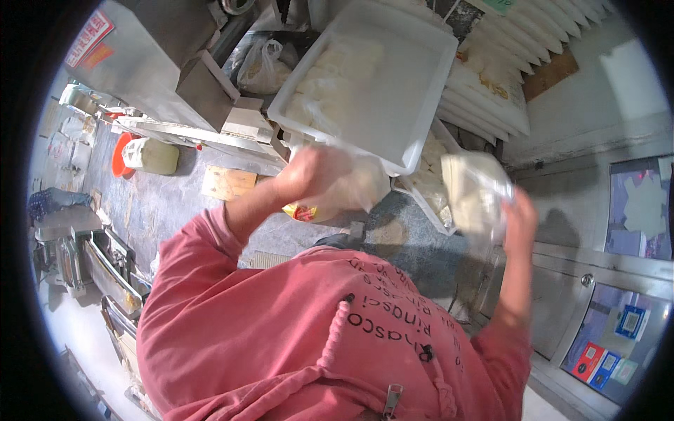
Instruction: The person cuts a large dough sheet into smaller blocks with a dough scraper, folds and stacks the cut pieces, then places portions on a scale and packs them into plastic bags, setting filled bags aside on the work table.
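My left hand [316, 172], blurred by motion, is closed on a clear plastic bag [361, 184] with pale contents, just in front of a large white tray [421, 105]. Farther right, my right hand [519, 219] grips a second clear bag [477, 188], packed with pale, flat-looking pieces. Motion smears this bag too, so what food it holds is unclear. Inside the white tray, several similar pale bagged packs [337, 77] lie along the left side. Below its right edge sits a lower white tray [446, 223] with more pale packs, partly hidden.
White sacks [484, 98] are stacked at the far right. A steel machine [154, 63] stands at the far left. A knotted plastic bag [263, 67] lies beside the large tray. On the floor are a pale jug [151, 156] and an orange basin [121, 156]. A door [547, 281] is at right.
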Available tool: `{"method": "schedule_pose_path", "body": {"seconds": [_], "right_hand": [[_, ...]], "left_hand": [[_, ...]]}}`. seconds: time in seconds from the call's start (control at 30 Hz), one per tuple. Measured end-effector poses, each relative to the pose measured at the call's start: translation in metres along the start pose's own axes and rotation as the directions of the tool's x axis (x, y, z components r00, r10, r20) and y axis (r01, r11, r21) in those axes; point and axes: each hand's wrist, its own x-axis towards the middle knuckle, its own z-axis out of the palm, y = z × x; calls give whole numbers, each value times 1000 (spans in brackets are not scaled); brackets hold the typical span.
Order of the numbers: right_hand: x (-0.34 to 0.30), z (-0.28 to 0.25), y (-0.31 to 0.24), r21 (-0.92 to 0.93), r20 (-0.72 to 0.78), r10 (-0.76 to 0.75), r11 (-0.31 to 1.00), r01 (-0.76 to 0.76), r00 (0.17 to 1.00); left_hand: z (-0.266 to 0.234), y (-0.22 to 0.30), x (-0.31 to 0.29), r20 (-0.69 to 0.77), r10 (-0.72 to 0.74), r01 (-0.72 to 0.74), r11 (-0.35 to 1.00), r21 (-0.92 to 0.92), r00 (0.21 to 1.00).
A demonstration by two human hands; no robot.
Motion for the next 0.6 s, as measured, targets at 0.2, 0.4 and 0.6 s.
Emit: {"method": "schedule_pose_path", "body": {"seconds": [0.2,0.4,0.6], "right_hand": [[190,105,-58,-86,271,-185,973,215,945],[271,209,-13,-113,532,-204,945,307,822],[278,264,68,-126,735,-149,928,350,661]], "left_hand": [[0,-64,106,60,44,-49,995,87,997],[85,-130,125,183,4,-22,995,97,983],[125,-147,98,274,-131,144,989,-28,953]]}}
